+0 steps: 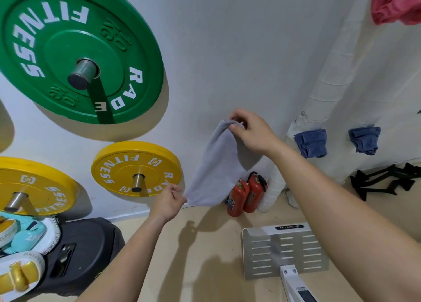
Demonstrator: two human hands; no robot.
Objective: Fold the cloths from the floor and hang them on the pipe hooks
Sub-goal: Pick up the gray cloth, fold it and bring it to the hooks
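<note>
grey cloth [214, 165], green plate [68, 46]

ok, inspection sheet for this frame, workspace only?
Surface: beige floor, arm shadows on it.
Job's things: grey cloth stretched between the hands; two blue folded cloths hang at the white wrapped pipe; pink cloth higher.
Clutter: two red fire extinguishers, black metal handles, white slotted metal platform.
Hands: left hand pinches the cloth's lower corner, right hand its top.
Cables: nothing seen.
Surroundings: white wall, green weight plate, yellow weight plates.

The top right corner cuts off the red cloth [396, 3]. The 2 blue cloths [311, 143] cover whatever holds them. Labels on the extinguishers [237, 198] are too small to read.
</note>
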